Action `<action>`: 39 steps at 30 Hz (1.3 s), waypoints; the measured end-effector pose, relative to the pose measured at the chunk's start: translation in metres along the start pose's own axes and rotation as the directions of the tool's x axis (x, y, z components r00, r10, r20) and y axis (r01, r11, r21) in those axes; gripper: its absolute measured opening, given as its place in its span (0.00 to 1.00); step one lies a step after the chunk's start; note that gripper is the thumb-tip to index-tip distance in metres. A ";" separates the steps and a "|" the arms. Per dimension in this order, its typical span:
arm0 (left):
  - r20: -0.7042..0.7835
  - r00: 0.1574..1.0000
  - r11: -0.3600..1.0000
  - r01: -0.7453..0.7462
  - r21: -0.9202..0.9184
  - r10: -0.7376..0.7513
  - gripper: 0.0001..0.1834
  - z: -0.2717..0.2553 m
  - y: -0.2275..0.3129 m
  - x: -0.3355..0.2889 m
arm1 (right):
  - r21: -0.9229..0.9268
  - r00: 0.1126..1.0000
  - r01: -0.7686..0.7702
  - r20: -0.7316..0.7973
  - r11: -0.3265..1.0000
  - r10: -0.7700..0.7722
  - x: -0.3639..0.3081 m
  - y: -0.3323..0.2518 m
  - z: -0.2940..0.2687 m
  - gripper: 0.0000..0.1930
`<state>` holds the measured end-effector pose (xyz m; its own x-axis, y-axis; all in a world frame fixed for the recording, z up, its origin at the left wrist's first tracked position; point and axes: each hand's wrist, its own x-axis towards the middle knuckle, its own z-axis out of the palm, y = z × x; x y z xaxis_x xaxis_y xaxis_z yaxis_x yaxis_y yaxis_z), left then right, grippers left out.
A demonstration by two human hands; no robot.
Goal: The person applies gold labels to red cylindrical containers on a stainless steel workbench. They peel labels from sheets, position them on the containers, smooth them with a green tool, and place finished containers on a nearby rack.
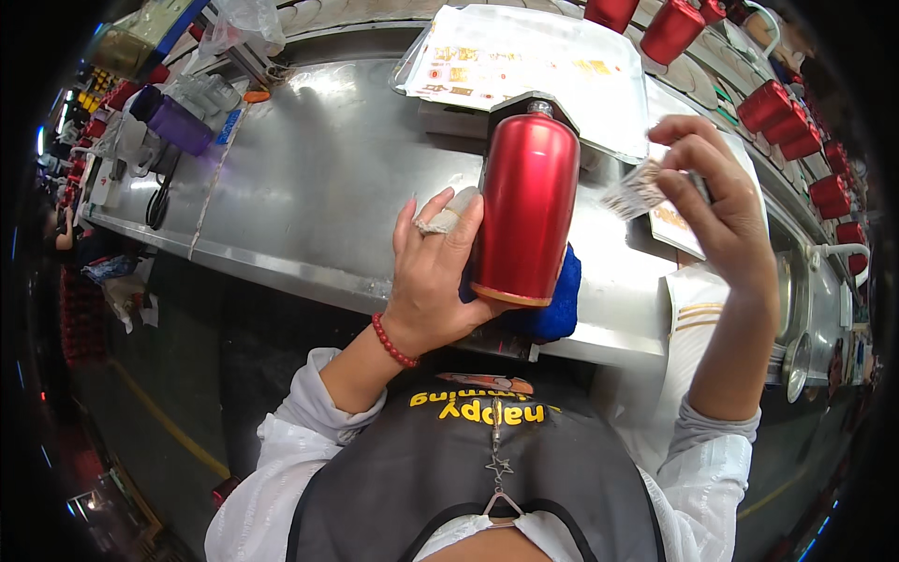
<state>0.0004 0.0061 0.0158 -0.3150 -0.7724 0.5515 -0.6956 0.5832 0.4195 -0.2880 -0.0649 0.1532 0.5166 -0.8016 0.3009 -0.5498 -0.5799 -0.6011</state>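
Observation:
A glossy red metal bottle [529, 206] lies against a dark angular holder [536, 99] on the metal bench. My left hand [433, 258] grips the lower left side of the bottle, its thumb at the base. A small whitish wad [449, 214], perhaps cloth or sponge, is tucked among the same hand's fingers. To the right, my raised right hand [716, 197] pinches a small, thin printed piece [637, 190], like a sticker or transfer sheet, slightly blurred. It is apart from the bottle. Below the bottle, a blue cloth [555, 304] shows at the bench edge.
Large printed sheets [524, 56] lie behind the bottle. A purple bottle [173, 120], clear containers [206, 94] and scissors [161, 199] stand or lie at the left. More red bottles [777, 117] line the conveyor along the back and right. A metal basin [796, 290] is at the right.

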 end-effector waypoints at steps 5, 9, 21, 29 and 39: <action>0.014 1.000 0.999 0.019 -0.027 -0.018 0.57 0.005 0.000 0.001 | -0.072 0.993 0.105 -0.052 0.992 -0.109 0.022 -0.002 0.062 0.07; 0.010 1.000 0.996 -0.007 -0.087 0.008 0.56 0.009 -0.003 -0.002 | -0.225 0.980 0.111 -0.135 0.968 -0.144 0.029 0.011 0.081 0.10; -0.050 0.979 0.791 0.130 -0.598 -0.198 0.38 0.001 -0.016 -0.001 | -0.138 0.983 0.089 -0.150 0.986 -0.110 0.033 0.004 0.081 0.08; 0.155 0.924 0.623 0.353 -0.698 -0.351 0.42 0.024 -0.014 0.068 | -0.081 0.965 0.022 -0.260 0.996 -0.042 0.031 -0.001 0.085 0.05; 0.253 0.901 0.529 0.415 -0.740 -0.353 0.42 0.025 -0.017 0.079 | -0.194 0.974 -0.019 -0.225 0.981 -0.026 -0.018 -0.012 0.106 0.20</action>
<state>-0.0289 -0.0712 0.0336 -0.2020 -0.9652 0.1661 -0.0215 0.1740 0.9845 -0.2214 -0.0284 0.0763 0.3692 -0.7985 0.4754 -0.6762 -0.5817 -0.4520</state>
